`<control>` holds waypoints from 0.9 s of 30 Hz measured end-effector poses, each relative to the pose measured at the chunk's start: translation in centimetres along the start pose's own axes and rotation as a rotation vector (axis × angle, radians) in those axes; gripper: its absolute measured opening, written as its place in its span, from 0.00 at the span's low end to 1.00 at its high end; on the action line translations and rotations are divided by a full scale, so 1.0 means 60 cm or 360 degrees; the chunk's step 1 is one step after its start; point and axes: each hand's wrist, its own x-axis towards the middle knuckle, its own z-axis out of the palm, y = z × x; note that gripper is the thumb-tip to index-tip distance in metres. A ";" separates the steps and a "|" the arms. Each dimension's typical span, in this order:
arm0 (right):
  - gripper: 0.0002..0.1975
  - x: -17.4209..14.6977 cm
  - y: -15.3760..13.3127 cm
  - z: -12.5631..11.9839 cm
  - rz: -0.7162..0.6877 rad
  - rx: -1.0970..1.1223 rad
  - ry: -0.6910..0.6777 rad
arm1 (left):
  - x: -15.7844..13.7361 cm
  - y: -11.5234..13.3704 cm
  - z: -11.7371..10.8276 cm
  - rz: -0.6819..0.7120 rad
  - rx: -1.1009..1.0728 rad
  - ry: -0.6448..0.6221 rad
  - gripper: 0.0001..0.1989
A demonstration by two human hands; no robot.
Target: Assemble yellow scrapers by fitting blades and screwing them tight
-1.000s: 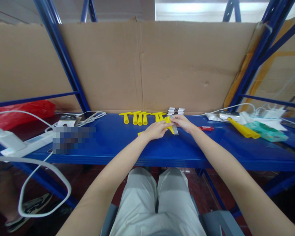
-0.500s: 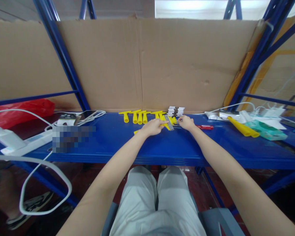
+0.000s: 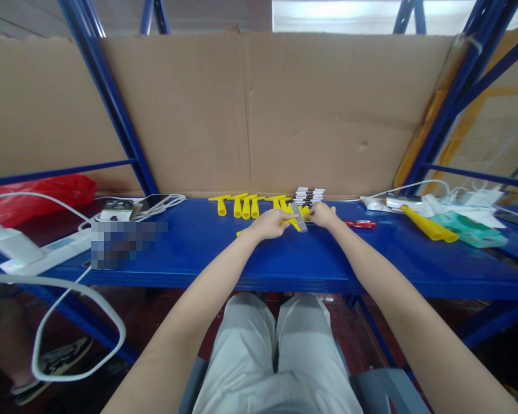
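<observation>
My left hand [image 3: 270, 224] is closed around the yellow handle of a scraper whose flat grey metal blade [image 3: 300, 218] faces right. Just right of the blade, my right hand [image 3: 322, 214] has its fingers pinched together close to a small yellow part [image 3: 305, 212]; what lies between the fingertips is too small to make out. Behind the hands lie several yellow T-shaped handles [image 3: 246, 207] in a row, with a stack of white packets [image 3: 309, 195] at its right end. A red tool [image 3: 360, 224] rests beside my right wrist.
On the right are yellow tubes [image 3: 431, 224], a green package [image 3: 468, 227] and white cables. A power strip [image 3: 56, 253], a red plastic bag [image 3: 47, 198] and more cables occupy the left. A cardboard panel [image 3: 250, 115] and blue posts stand behind the blue table [image 3: 190, 253].
My right hand has shifted slightly left, its fingertips now closer to the blade. My left hand keeps its hold on the scraper almost unmoved.
</observation>
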 end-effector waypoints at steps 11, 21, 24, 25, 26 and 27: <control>0.11 0.002 -0.001 -0.003 -0.0086 -0.0078 0.0009 | 0.002 -0.006 0.005 0.0026 -0.0033 0.0044 0.21; 0.14 -0.001 -0.005 -0.007 -0.0063 -0.0117 0.0009 | 0.002 -0.007 0.006 0.0026 -0.0045 0.0037 0.21; 0.14 -0.002 -0.008 -0.007 -0.0063 -0.0151 0.0017 | 0.002 -0.008 0.006 0.0034 -0.0037 0.0044 0.21; 0.14 -0.002 -0.010 -0.007 -0.0068 -0.0167 0.0025 | 0.002 -0.008 0.006 0.0039 -0.0032 0.0048 0.21; 0.14 -0.002 -0.011 -0.006 -0.0074 -0.0183 0.0034 | 0.002 -0.008 0.006 0.0045 -0.0026 0.0052 0.21; 0.14 -0.003 -0.012 -0.006 -0.0080 -0.0199 0.0044 | 0.002 -0.009 0.006 0.0051 -0.0018 0.0057 0.21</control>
